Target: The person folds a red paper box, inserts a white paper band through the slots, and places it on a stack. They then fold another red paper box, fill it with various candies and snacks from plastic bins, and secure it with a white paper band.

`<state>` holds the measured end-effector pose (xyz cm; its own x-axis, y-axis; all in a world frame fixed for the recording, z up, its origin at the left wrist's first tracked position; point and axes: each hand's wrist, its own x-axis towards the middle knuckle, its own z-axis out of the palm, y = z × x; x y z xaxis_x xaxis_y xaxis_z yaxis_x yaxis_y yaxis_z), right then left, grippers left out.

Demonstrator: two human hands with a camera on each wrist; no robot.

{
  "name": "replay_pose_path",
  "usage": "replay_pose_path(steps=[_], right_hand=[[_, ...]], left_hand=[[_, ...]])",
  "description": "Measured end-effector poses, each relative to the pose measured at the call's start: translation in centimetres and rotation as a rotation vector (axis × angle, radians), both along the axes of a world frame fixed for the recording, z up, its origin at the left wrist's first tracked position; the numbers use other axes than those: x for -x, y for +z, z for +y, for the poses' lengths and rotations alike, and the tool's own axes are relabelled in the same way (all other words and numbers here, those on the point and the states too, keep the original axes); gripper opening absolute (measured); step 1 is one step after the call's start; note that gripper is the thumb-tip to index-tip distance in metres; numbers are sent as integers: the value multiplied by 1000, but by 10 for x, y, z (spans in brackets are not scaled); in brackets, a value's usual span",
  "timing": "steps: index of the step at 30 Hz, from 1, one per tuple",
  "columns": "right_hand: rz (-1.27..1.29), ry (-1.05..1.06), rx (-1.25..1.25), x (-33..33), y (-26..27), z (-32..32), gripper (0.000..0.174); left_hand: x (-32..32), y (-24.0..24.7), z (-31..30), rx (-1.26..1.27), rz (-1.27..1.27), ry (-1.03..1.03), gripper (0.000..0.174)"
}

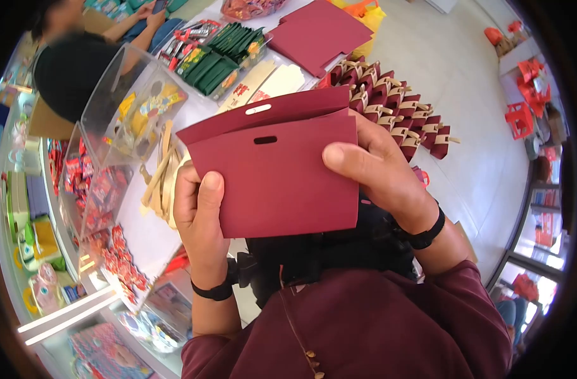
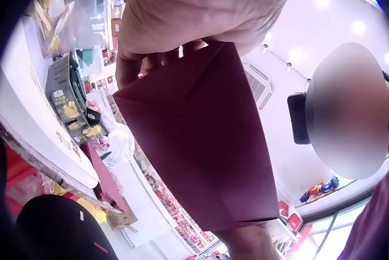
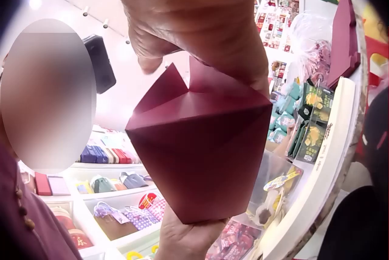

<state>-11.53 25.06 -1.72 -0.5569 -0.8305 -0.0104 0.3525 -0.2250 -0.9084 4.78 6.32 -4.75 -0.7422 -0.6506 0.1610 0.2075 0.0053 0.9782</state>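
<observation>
A dark red paper gift box is held up in front of the body between both hands. Its two upper flaps stand slightly apart, each with an oval handle slot. My left hand grips the left side, thumb on the front panel and fingers curled behind. At the right side my right hand pinches the box, its thumb pressing near the upper corner while its fingers are largely hidden behind. The left wrist view shows one folded end of the box; in the right wrist view the opposite end tapers downward.
Flat dark red sheets lie at the table's far end, near rows of finished boxes with beige ties. Beyond my left hand are beige strips, a clear bin, green packets and red sweets. A person sits at left.
</observation>
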Motion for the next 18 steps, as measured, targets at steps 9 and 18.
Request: replay_pose_path(steps=[9,18], right_hand=[[-49,92,-31,2,-29,3,33],[69,153,-16,4,-46,8,33]], left_hand=[[-28,15,53,24,-178,183,16],[-30,24,60,-4,-185,184,58]])
